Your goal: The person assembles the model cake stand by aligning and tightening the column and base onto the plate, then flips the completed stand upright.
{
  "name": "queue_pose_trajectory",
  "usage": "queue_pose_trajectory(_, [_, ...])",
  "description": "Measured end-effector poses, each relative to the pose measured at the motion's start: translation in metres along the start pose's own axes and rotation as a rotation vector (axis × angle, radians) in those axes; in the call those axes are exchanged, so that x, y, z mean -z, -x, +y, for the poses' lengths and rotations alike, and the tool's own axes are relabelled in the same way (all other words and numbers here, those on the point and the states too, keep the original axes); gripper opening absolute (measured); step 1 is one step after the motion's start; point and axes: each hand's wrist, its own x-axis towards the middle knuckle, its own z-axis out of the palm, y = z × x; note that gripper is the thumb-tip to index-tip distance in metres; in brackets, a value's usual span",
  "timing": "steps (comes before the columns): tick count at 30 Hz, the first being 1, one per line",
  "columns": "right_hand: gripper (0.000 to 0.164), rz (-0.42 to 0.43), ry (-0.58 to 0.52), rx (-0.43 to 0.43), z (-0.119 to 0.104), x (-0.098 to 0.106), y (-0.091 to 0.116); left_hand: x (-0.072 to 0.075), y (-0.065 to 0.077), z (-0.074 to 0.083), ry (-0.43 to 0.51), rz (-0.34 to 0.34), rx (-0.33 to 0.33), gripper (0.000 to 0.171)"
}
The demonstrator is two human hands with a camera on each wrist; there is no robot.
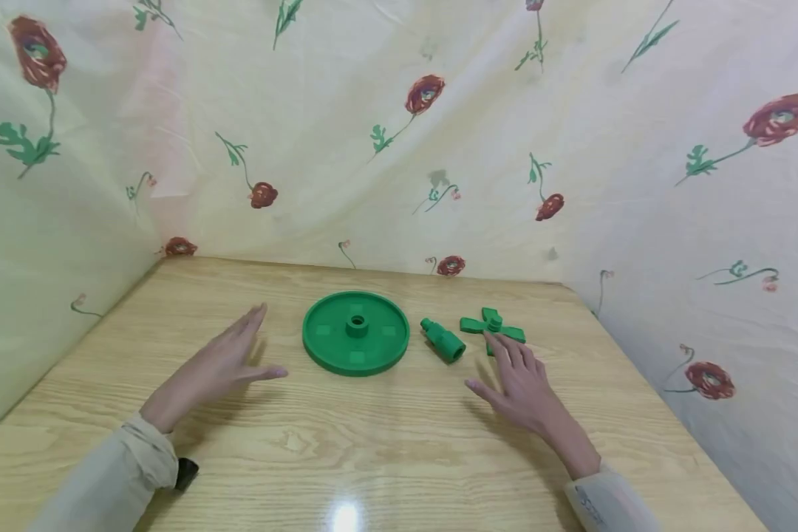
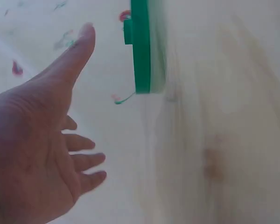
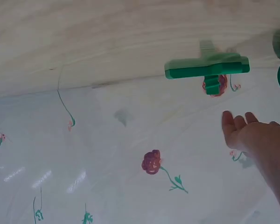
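A round green disc [image 1: 332, 347] with a raised rim and a hollow hub lies near the middle of the table. To its right lies a green stepped cylinder [image 1: 444, 341] with an open end. Farther right is a green four-bladed piece [image 1: 510, 334] with a central peg. My left hand [image 1: 216, 369] hovers left of the disc, thumb spread from the straight fingers, holding nothing. In the left wrist view, the disc [image 2: 141, 56] appears edge-on beyond the thumb. My right hand [image 1: 522, 388] is nearest the four-bladed piece, overlapping its front blade in the head view; its fingers hold nothing.
The wooden table [image 1: 292, 458] is bordered by a flower-printed cloth [image 1: 346, 162] at the back and both sides. Under the left sleeve a small black object [image 1: 186, 473] shows at the wrist.
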Motion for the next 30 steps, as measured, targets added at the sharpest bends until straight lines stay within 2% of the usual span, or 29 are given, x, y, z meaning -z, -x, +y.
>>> queue_pose_trajectory(4, [0.083,0.013,-0.062,0.023,0.001,-0.005,-0.011,-0.007,-0.016,-0.009,0.183,-0.023,-0.002,0.107])
queue_pose_trajectory(7, [0.079,0.031,-0.095,0.034,0.002,-0.008,-0.018,-0.014,-0.027,-0.014,0.266,-0.033,-0.002,0.103])
queue_pose_trajectory(12, [0.075,0.049,-0.168,0.030,0.002,-0.013,-0.031,-0.025,-0.045,-0.018,0.288,-0.065,0.003,0.107])
queue_pose_trajectory(17, [0.076,0.031,-0.220,0.014,-0.001,-0.022,-0.043,-0.033,-0.059,-0.020,0.303,-0.096,0.000,0.113])
queue_pose_trajectory(23, [0.076,0.008,-0.239,0.003,-0.005,-0.028,-0.051,-0.039,-0.069,-0.020,0.358,-0.121,-0.007,0.116])
queue_pose_trajectory(30, [0.073,0.008,-0.248,-0.028,-0.006,-0.028,-0.055,-0.042,-0.077,-0.019,0.339,-0.138,0.000,0.113])
